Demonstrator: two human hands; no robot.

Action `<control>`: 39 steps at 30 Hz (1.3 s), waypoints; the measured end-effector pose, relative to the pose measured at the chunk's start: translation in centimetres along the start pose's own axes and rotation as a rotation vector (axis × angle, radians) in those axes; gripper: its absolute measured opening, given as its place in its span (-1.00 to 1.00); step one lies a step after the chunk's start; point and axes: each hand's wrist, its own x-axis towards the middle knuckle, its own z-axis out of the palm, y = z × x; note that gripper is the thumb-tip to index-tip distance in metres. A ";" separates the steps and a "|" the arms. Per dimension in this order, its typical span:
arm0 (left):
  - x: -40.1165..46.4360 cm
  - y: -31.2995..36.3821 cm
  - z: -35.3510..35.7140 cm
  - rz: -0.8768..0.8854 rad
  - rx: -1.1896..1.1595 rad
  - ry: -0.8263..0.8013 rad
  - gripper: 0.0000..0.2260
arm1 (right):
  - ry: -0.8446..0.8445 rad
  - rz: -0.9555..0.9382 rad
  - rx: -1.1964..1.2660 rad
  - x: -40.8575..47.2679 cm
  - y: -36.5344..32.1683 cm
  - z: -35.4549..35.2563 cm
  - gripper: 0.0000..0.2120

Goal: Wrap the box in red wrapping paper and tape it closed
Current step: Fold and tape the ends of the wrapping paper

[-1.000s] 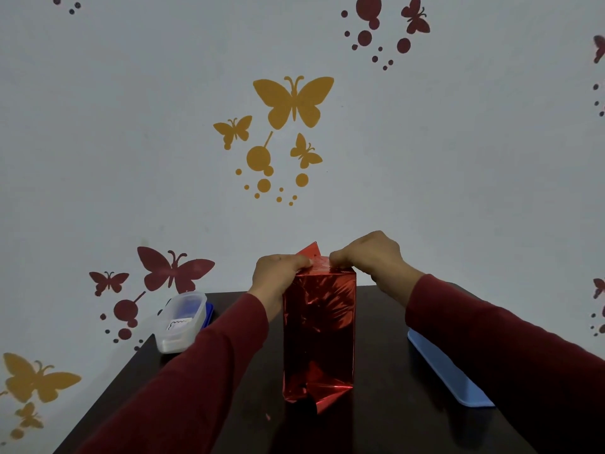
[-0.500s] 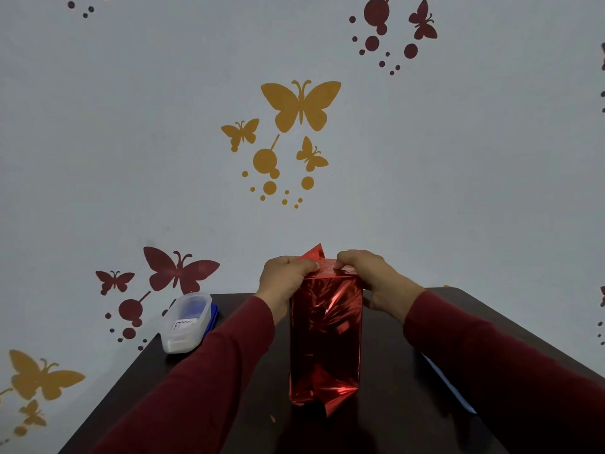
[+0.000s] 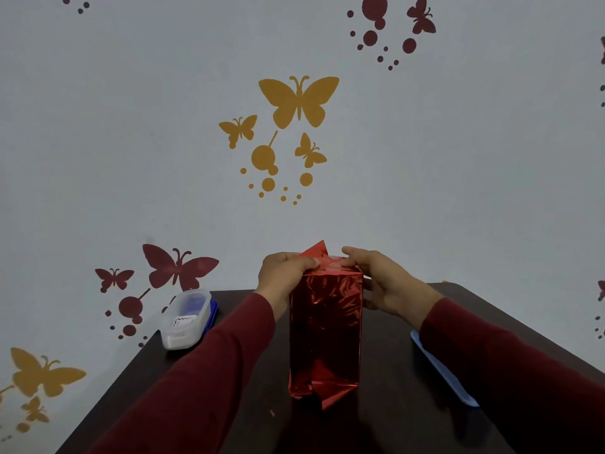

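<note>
Box (image 3: 325, 329) upright between container (image 3: 186, 319), tray (image 3: 442, 368)

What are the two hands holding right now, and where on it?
Both hold the red-wrapped box at its top end: the left hand grips the top left corner, the right hand the top right edge and side.
</note>
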 end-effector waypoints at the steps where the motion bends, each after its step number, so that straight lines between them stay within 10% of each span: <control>1: 0.0 0.0 -0.1 -0.002 -0.002 0.005 -0.84 | -0.005 -0.008 0.007 0.0 0.1 0.2 -0.60; 27: -0.3 0.0 -0.2 0.014 0.050 0.037 -0.76 | 0.138 -0.070 -0.124 1.3 0.0 0.7 -0.68; 33: -4.0 0.2 1.1 0.555 0.301 0.399 -0.72 | 0.294 -0.154 -0.044 0.4 1.1 -2.6 -0.73; 39: -8.8 -3.4 5.9 1.228 0.516 0.071 -0.75 | 0.437 -0.294 -0.280 -5.1 4.8 -8.4 -0.67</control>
